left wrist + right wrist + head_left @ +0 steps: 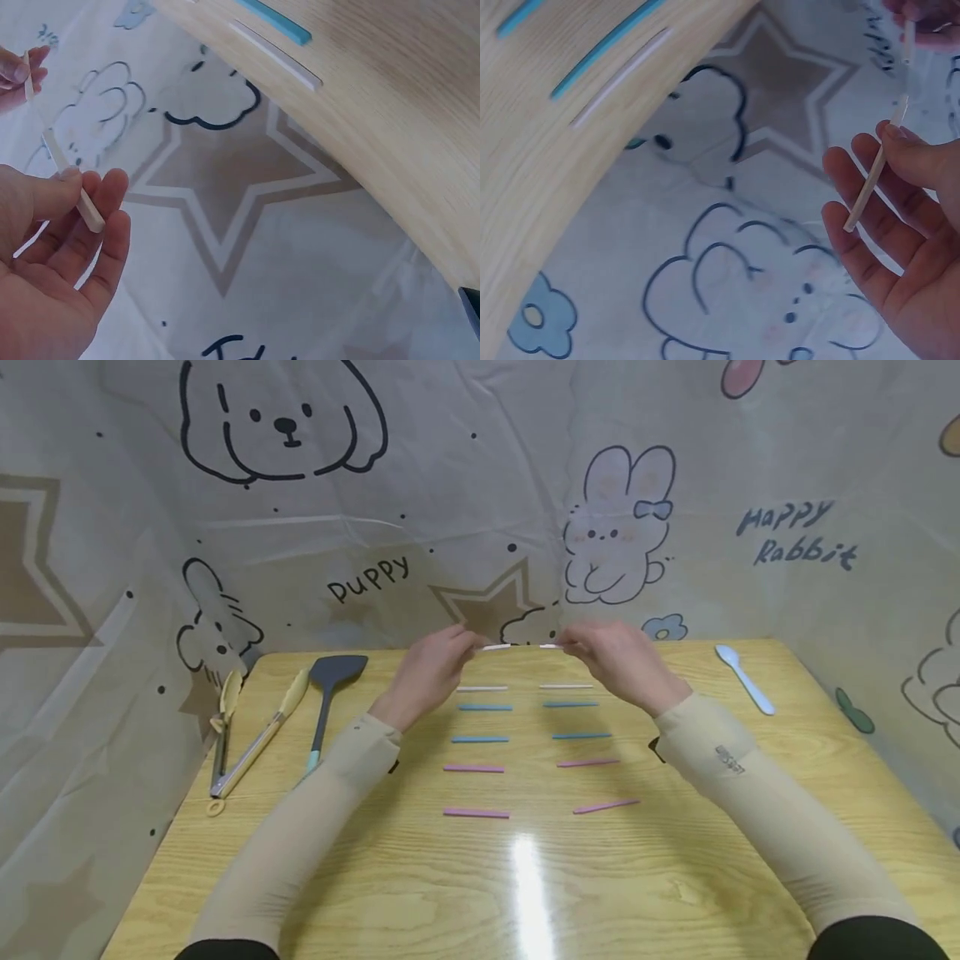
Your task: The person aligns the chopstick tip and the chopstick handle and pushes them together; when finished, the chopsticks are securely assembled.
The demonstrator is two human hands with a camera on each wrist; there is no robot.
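Note:
My left hand [431, 672] pinches a short white stick [91, 214] between thumb and fingers, over the table's far edge. Level with it, my right hand [622, 660] pinches another white stick [867, 191] in the same way. The inner ends of the two sticks point toward each other with a gap between them. Below the hands lie two columns of short sticks. Each column has one white stick [482, 688], two blue sticks [480, 739] and two pink sticks [476, 814], set roughly crosswise. The nearest right pink stick [606, 807] slants.
On the left of the wooden table [390, 893] lie a dark spatula [337, 670] and tongs [258, 747] with cream tips. A pale blue spoon [744, 680] lies at the far right. A printed cloth [465, 468] hangs behind and beside the table.

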